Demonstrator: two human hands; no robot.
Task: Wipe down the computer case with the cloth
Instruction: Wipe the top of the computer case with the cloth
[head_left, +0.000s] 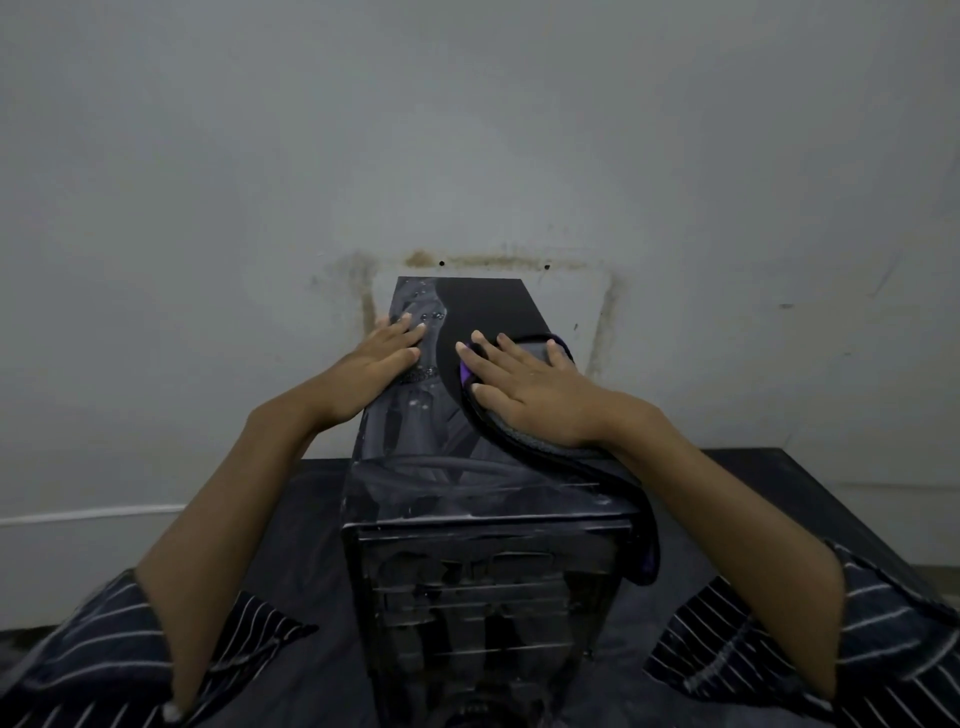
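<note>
Black computer case (467, 467) stands on dark table (769, 483), far end near stained wall (467, 130). Left hand (382, 358) flat on top panel at its left edge, fingers straight, holding nothing. Right hand (524, 387) presses cloth (582, 462) flat onto top near right edge, fingers spread and straight. Cloth's tail drapes over right side of case. Bare top panel lies beyond both hands toward far edge. Striped sleeves (130, 649) at bottom corners.
</note>
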